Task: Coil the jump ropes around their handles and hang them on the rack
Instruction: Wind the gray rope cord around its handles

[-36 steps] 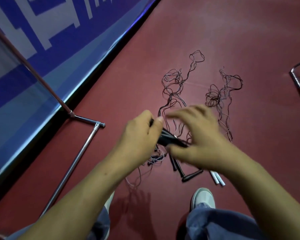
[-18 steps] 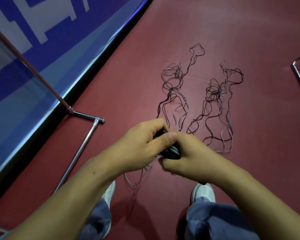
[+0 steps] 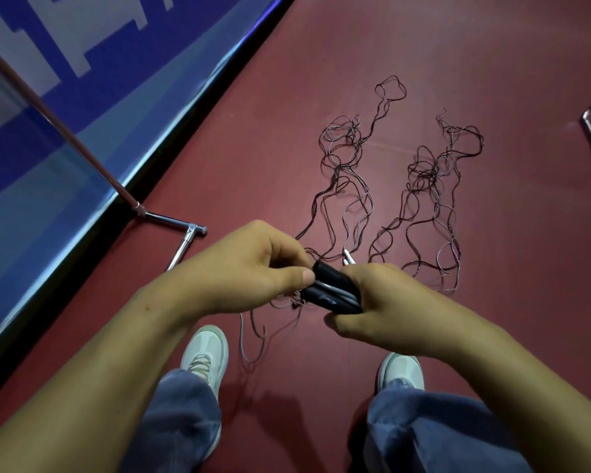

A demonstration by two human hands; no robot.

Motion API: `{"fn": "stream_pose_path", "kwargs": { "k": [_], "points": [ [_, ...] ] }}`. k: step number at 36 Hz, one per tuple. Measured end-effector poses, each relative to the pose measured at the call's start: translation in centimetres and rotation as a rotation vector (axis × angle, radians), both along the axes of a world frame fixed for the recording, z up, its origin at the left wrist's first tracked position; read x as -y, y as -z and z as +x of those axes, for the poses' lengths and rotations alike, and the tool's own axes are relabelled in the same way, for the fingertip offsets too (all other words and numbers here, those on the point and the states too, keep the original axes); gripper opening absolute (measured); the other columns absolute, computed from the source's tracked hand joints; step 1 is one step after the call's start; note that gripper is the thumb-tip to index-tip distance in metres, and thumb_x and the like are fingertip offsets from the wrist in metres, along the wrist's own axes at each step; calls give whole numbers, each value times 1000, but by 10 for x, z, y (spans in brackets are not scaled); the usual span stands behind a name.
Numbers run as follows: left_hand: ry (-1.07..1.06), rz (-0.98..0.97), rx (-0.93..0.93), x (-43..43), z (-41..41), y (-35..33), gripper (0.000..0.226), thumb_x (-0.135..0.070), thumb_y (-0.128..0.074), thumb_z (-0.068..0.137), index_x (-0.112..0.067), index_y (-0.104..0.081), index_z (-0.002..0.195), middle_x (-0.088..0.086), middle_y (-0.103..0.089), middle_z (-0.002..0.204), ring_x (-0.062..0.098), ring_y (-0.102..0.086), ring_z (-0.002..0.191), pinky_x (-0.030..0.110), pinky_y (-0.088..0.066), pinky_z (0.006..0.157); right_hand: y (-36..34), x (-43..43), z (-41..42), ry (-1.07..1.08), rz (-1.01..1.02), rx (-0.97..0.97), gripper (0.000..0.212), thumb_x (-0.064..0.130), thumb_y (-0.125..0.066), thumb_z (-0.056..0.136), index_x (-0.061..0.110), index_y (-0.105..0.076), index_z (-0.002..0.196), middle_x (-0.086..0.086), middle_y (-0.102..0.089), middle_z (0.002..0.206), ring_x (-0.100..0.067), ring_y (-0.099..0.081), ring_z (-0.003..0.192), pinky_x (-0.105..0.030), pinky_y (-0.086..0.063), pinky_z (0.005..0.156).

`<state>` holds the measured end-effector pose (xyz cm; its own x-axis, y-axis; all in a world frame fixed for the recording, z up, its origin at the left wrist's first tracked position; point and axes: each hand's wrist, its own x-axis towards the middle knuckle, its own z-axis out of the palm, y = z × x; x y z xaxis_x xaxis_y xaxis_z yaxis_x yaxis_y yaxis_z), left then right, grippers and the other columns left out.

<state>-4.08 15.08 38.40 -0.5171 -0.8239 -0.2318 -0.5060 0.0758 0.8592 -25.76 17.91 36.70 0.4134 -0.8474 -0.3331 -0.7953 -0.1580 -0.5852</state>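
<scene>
Centrally, the black handles (image 3: 335, 291) are held as one bundle in the air, between the two hands and above the person's feet. They are short, dark, glossy sticks packed side by side, with a grey glint running along them, and the bundle slants from upper left to lower right. Two thin white handle tips (image 3: 348, 259) poke out just behind it. The right hand (image 3: 389, 308) wraps the lower end, its fingers curled round the bundle. The left hand (image 3: 249, 268) pinches the upper end, thumb pressed flat on the handles and fingers curled above.

A few thin hanging cords (image 3: 249, 336) droop from the hands in a loop toward the red floor (image 3: 321, 63). Farther out, the wiry, kinked ropes lie on the floor as a left tangle (image 3: 345, 172) and a right tangle (image 3: 430, 199), near each other but apart. They are dark with paler strands.

The chrome rack (image 3: 171, 220) stands to the left, its pole slanting up past a blue-and-white banner (image 3: 82, 97). Pale shoes (image 3: 207, 353) and blue jeans (image 3: 440, 435) fill the bottom.
</scene>
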Motion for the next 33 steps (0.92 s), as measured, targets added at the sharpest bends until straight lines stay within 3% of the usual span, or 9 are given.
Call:
{"fn": "stream_pose_path", "kwargs": {
  "k": [5, 12, 16, 19, 23, 26, 29, 31, 33],
  "points": [
    [8, -12, 24, 1, 0, 2, 17, -11, -69, 93, -20, -75, 80, 5, -71, 72, 9, -60, 65, 29, -49, 68, -3, -1, -1, -32, -6, -31, 30, 46, -76, 83, 25, -56, 90, 7, -60, 74, -9, -58, 66, -35, -50, 63],
    [33, 48, -90, 4, 6, -2, 18, -1, -64, 94, -11, -70, 81, 1, -64, 65, 11, -53, 61, 23, -46, 62, -18, -4, -2, -11, 81, 132, 21, 27, -74, 86, 15, -57, 88, -5, -61, 67, -18, -58, 55, -43, -52, 56],
    [44, 38, -118, 5, 7, 1, 13, -16, -65, 91, -18, -70, 80, 0, -65, 67, 10, -55, 63, 24, -46, 64, -21, -6, -1, 0, 160, 187, 24, 22, -74, 88, 10, -53, 87, -1, -53, 64, -14, -53, 51, -42, -47, 50],
    [17, 58, -180, 4, 7, 1, 12, -24, -63, 87, -24, -72, 78, -3, -63, 67, 10, -53, 66, 27, -45, 66, -22, -11, 1, 74, 184, 330, 22, 12, -71, 88, 5, -50, 88, 2, -46, 59, -13, -44, 43, -29, -40, 39],
    [-36, 117, -314, 2, 5, -1, 13, -21, -63, 87, -12, -72, 86, 3, -60, 71, 11, -50, 69, 21, -43, 67, -28, -16, 1, 146, 139, 487, 19, 12, -73, 88, 10, -55, 85, 0, -47, 61, -18, -45, 49, -28, -38, 39],
    [-10, 145, -320, -1, 4, -3, 12, -20, -63, 88, -13, -73, 87, 20, -62, 81, 19, -52, 76, 35, -46, 75, -29, -15, 1, 109, 117, 505, 22, 16, -77, 87, 22, -57, 78, 5, -47, 61, -14, -47, 55, -31, -40, 51],
    [49, 179, -268, -2, 6, -6, 13, -17, -64, 88, -22, -76, 91, 25, -70, 100, 36, -65, 93, 56, -49, 94, -26, -15, 0, 54, 105, 468, 28, 25, -81, 85, 22, -56, 73, 11, -42, 61, -5, -39, 55, -21, -34, 52],
    [111, 195, -183, -2, 9, -7, 18, -19, -64, 89, -20, -77, 102, 22, -72, 104, 45, -64, 104, 61, -47, 101, -23, -15, -1, 12, 77, 379, 35, 37, -82, 82, 15, -57, 77, 10, -41, 62, -5, -38, 55, -25, -33, 53],
    [156, 201, -102, -3, 10, -6, 21, -21, -64, 88, -19, -77, 104, 20, -72, 101, 43, -64, 100, 57, -49, 98, -20, -15, 0, -2, 82, 312, 42, 47, -82, 80, 13, -58, 78, 9, -42, 63, -5, -39, 55, -27, -35, 54]
  ]
}}
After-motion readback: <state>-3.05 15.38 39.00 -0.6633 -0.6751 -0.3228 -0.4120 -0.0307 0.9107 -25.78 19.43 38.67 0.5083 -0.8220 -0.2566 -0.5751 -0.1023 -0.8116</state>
